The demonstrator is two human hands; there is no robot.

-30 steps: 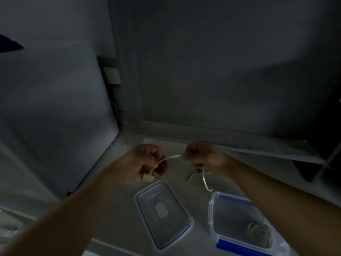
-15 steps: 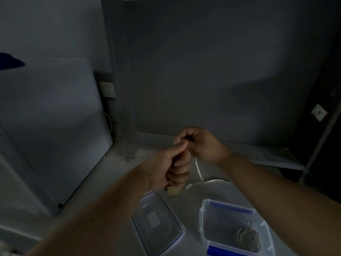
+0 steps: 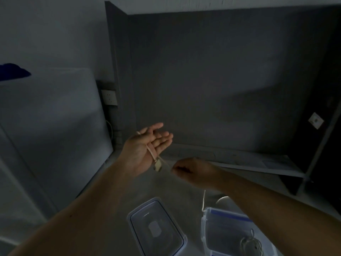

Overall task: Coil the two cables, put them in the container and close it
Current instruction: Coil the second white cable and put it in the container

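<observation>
Open container (image 3: 228,235) mouth unobstructed from above, only a coiled cable (image 3: 251,244) at its right end. Lid (image 3: 156,228) flat just left, narrow bare bench (image 3: 118,183) strip between. Slack cable (image 3: 203,200) hangs across container's far rim; walls (image 3: 212,80) close behind and left.

left hand (image 3: 145,145) open, palm up — right hand (image 3: 191,170) pinched.

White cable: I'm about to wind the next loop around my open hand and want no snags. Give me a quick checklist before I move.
1. White cable lies across the left hand: ok.
2. Plug hangs free below the palm: ok.
3. Right hand pinches the cable: ok.
4. Loose tail clear of the container rim: not ok, it hangs at the corner.
5. First cable already inside: ok.
6. Lid off, beside the container: ok.
</observation>
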